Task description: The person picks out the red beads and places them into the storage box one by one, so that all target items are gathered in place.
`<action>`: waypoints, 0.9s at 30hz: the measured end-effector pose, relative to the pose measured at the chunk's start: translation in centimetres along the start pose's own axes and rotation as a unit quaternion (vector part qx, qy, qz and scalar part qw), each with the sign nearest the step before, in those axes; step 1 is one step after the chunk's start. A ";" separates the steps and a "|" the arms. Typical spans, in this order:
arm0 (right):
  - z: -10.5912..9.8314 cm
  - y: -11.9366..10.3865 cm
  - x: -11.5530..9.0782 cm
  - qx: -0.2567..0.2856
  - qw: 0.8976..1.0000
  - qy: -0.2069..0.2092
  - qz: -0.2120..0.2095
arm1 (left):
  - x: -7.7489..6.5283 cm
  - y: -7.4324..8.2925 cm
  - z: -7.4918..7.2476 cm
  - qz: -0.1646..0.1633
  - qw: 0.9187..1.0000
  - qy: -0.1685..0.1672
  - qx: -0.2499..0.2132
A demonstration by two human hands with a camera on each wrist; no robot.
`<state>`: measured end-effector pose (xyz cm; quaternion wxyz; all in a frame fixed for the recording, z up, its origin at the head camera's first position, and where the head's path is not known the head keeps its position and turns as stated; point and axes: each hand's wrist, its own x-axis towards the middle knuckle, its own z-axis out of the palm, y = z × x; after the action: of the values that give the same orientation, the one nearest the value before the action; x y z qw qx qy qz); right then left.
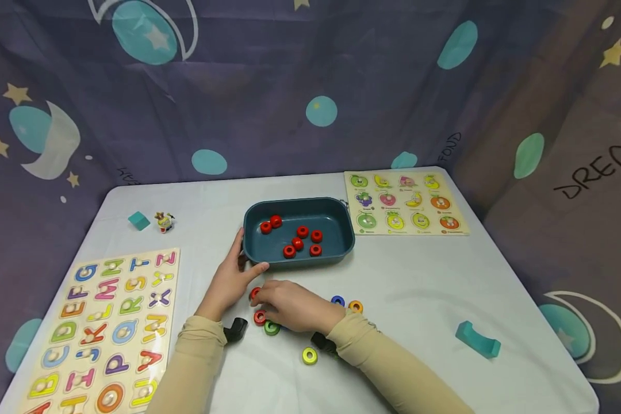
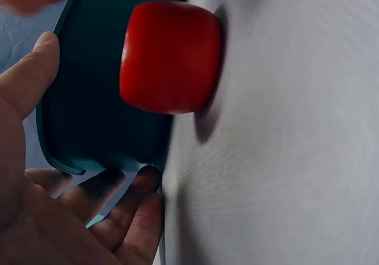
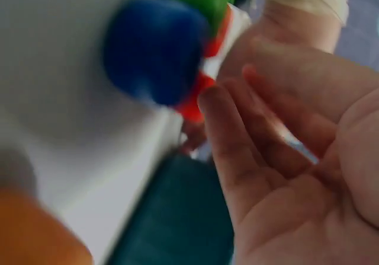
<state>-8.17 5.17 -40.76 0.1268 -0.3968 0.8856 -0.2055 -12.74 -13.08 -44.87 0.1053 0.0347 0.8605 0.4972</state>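
My left hand (image 1: 231,284) grips the near left corner of a dark teal tray (image 1: 310,262), thumb at the near rim and fingers curving round the side. Several red ring beads (image 1: 289,251) lie inside the tray. In front of it my right hand (image 1: 297,306) reaches low over the table, fingers extended, fingertips right at a red bead (image 1: 255,294). Below that fingertip sit another red bead (image 1: 259,317) and a green bead (image 1: 271,328). A blue bead (image 3: 154,51) shows large in the right wrist view. One red bead (image 2: 172,57) stands before the tray in the left wrist view.
Blue (image 1: 337,301), orange (image 1: 356,306) and yellow (image 1: 309,356) beads lie around my right forearm. A letter puzzle board (image 1: 174,276) is at left, a fruit puzzle board (image 1: 409,229) behind right. A teal arch block (image 1: 477,340), teal block (image 1: 138,221) and small figurine (image 1: 164,222) lie farther out.
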 end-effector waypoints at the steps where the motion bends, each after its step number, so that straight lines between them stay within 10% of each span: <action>1: 0.3 -0.1 0.1 -0.007 1.000 -0.011 -0.007 | 0.0 0.0 0.0 0.000 1.000 -0.001 0.000; 17: 1.4 0.1 1.0 0.022 0.999 -0.047 0.011 | 0.1 -0.2 0.0 0.004 1.000 0.004 -0.004; 27: 0.5 0.7 0.1 0.085 0.996 0.004 0.033 | 0.2 -0.4 0.1 0.003 1.000 0.003 -0.003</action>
<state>-8.43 5.40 -41.56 0.1629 -0.3541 0.8780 -0.2778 -12.90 -13.19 -45.32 0.1020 0.0353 0.8591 0.5003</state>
